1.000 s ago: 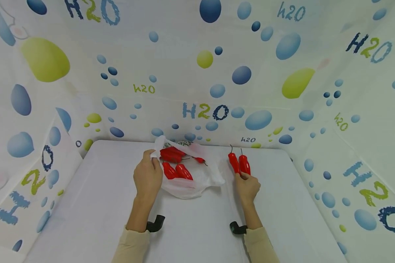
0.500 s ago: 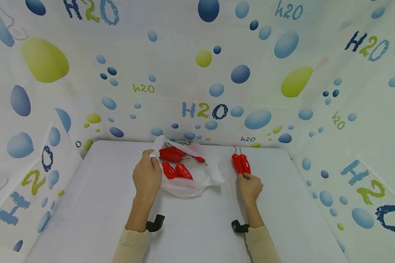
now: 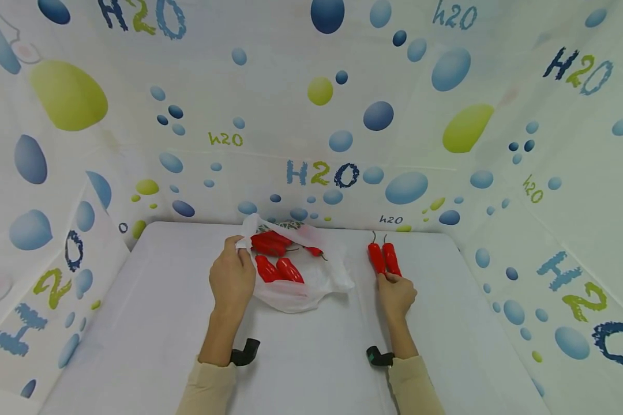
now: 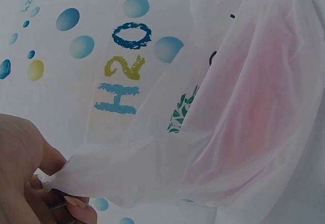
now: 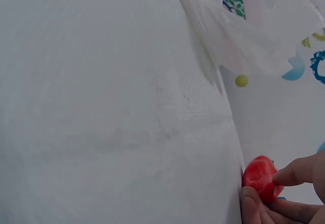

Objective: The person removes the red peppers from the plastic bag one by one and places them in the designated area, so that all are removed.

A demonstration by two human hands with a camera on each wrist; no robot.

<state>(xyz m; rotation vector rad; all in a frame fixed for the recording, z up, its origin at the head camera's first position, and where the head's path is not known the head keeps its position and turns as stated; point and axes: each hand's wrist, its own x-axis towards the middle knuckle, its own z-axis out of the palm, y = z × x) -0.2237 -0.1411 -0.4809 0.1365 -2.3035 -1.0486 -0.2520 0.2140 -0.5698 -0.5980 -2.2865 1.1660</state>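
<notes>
- The two long, glossy red peppers (image 3: pixel 376 258) stand near the surface's far edge, toward its far right corner, thin stems pointing away from the person; whether they touch the surface cannot be told.
- Their stem ends, pressed together half a second ago, are now spread with a gap between them, while the lower ends stay gathered; the pair has also shifted slightly toward the right edge. I judge this a small adjustment that leaves the pair more clearly apart from the bag.
- The bare right hand (image 3: pixel 397 297) pinches both by their lower ends, its grip parted only by their thickness; the right wrist view shows thumb and fingers on red skin.
- The thin, whitish, translucent bag (image 3: pixel 332 276) with a green leaf print lies near the middle of the far edge, its mouth spread; more shiny red peppers (image 3: pixel 289 271) lie inside. Bag and contents look unchanged.
- The bare left hand (image 3: pixel 232 276) holds the bag's left rim, its grip closed on gathered film, and has barely moved.
- Beneath is the pale, smooth surface (image 3: pixel 311 369); behind its far edge rises the white, droplet-printed backdrop (image 3: pixel 270 92).
</notes>
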